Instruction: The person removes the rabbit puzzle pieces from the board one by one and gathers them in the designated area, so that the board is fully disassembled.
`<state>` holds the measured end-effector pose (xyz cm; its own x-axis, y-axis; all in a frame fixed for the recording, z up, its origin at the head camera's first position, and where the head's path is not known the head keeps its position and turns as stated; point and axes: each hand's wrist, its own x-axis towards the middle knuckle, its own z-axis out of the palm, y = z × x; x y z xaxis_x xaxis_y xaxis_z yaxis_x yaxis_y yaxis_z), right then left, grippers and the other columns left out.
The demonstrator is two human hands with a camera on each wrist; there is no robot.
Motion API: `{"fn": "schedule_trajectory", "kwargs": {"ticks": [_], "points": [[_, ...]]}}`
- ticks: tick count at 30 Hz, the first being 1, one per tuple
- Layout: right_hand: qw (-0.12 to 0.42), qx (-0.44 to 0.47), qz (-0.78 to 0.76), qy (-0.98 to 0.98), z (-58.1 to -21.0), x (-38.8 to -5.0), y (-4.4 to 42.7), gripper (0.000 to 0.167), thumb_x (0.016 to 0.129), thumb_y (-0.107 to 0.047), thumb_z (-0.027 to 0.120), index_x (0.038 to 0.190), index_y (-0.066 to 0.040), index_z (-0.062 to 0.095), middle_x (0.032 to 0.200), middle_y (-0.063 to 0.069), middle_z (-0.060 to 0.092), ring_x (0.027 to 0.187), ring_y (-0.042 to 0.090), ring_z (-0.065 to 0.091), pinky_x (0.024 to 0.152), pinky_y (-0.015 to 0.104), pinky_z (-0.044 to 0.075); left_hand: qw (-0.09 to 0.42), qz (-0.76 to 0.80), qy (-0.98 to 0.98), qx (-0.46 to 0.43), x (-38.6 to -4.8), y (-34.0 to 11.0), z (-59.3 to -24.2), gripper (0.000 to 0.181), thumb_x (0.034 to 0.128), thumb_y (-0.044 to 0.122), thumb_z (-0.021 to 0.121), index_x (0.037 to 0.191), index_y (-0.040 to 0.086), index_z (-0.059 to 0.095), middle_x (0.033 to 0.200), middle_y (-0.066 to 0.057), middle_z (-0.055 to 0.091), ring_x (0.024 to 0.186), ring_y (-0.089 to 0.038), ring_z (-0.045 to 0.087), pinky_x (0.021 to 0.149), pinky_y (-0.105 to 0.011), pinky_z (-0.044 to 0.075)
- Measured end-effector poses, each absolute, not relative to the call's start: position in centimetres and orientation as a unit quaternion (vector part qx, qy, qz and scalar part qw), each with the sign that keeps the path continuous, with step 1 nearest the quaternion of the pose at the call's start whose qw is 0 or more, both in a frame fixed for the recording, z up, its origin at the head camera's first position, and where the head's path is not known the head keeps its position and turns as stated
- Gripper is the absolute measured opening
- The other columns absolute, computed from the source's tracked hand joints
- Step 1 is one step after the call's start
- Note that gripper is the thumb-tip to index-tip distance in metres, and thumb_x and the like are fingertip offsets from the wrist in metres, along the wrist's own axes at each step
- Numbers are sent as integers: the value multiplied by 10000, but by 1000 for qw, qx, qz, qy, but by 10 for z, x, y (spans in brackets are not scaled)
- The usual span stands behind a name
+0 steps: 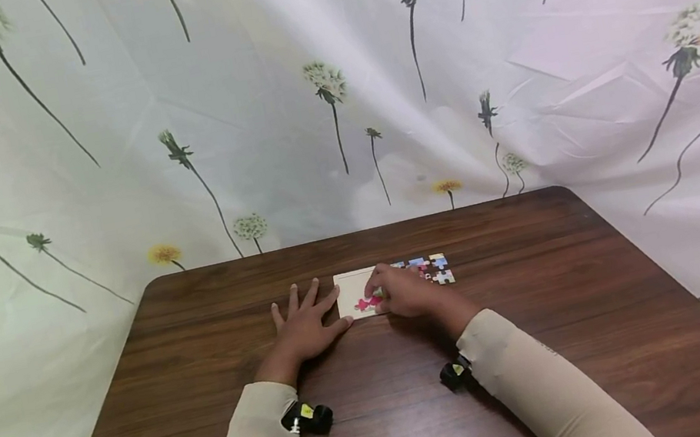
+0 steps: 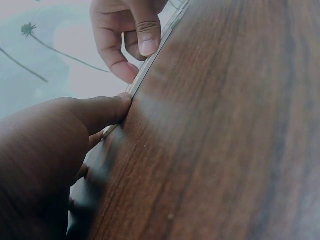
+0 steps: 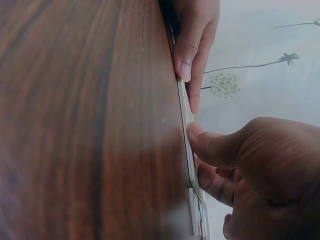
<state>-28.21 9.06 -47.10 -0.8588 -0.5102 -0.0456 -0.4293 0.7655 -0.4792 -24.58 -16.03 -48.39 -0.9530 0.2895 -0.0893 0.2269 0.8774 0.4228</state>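
A pale square puzzle tray (image 1: 351, 286) lies flat near the table's far side, with pink-patterned puzzle pieces (image 1: 361, 305) in its lower part. My left hand (image 1: 305, 329) is spread on the table, its thumb and forefinger touching the tray's left edge. Over the tray's right part, my right hand (image 1: 407, 292) bends its fingers and thumb down around a puzzle piece (image 1: 374, 298), which they partly cover. From the right wrist, the right thumb (image 3: 205, 145) shows low by the tray's thin edge (image 3: 186, 107). Both wrist views see the tray almost edge-on, so its pieces are hidden there.
Several loose puzzle pieces (image 1: 443, 277) lie on the table just right of the tray, some behind the right hand. The dark wooden table (image 1: 387, 430) ends at a hanging white cloth (image 1: 281, 145) printed with dandelions. A small black camera is strapped to each wrist.
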Motion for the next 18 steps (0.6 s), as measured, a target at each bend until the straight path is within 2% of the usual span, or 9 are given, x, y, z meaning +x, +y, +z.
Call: {"fn": "schedule_trajectory", "kwargs": {"ticks": [7, 13, 18], "points": [[83, -254, -198, 943, -467, -282, 84, 211, 986, -133, 819, 1191, -155, 776, 1257, 64, 635, 940, 196, 657, 980, 536, 353, 76, 214, 965, 134, -245, -160, -483, 743, 1079, 605, 596, 1721, 296, 382, 1851, -135, 147, 1701, -511, -65, 1259, -843, -90], [88, -240, -189, 948, -465, -280, 81, 232, 982, -140, 820, 1207, -153, 763, 1235, 58, 640, 1025, 222, 675, 979, 518, 348, 77, 212, 965, 135, -246, -160, -483, 743, 1080, 611, 590, 1722, 303, 378, 1854, -128, 140, 1702, -506, -72, 1258, -844, -91], [101, -228, -190, 950, -464, -280, 80, 228, 1003, -149, 806, 1223, -128, 751, 1279, 60, 643, 1102, 221, 669, 1005, 525, 349, 77, 208, 966, 133, -246, -160, -484, 743, 1079, 615, 587, 1722, 307, 378, 1854, -127, 144, 1703, -508, -64, 1258, -845, -86]]}}
